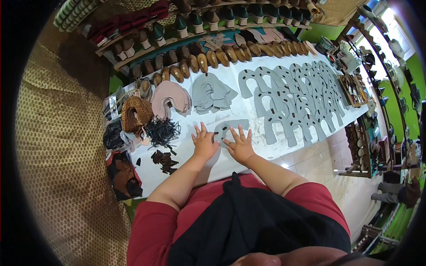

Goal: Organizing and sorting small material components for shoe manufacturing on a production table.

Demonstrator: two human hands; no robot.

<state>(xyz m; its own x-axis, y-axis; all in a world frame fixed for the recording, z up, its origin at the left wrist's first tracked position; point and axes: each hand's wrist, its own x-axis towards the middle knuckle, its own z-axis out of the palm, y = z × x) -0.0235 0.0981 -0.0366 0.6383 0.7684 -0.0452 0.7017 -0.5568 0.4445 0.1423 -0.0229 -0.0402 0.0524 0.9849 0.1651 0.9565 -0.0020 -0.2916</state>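
Observation:
A grey U-shaped shoe-upper piece [240, 123] lies flat on the white-covered table in front of me. My left hand [205, 143] rests at its left end, fingers apart, with the index fingertip beside a small dark strip [216, 133]. From the right, my right hand [240, 145] lies over the lower part of the same piece, fingers spread and nothing gripped. Part of the piece is hidden under that hand. Left of my hands are a heap of thin black strips [162, 132] and a smaller pile of dark brown strips [164, 161].
Overlapping grey uppers with dark strips [293, 99] cover the table's right side. Beyond my hands lie stacked grey uppers [211, 93] and pink ones [169, 98], beside a leopard-print bundle [135, 114]. Brown shoe lasts [202, 62] line the back edge; shelves of shoes [195, 23] stand behind.

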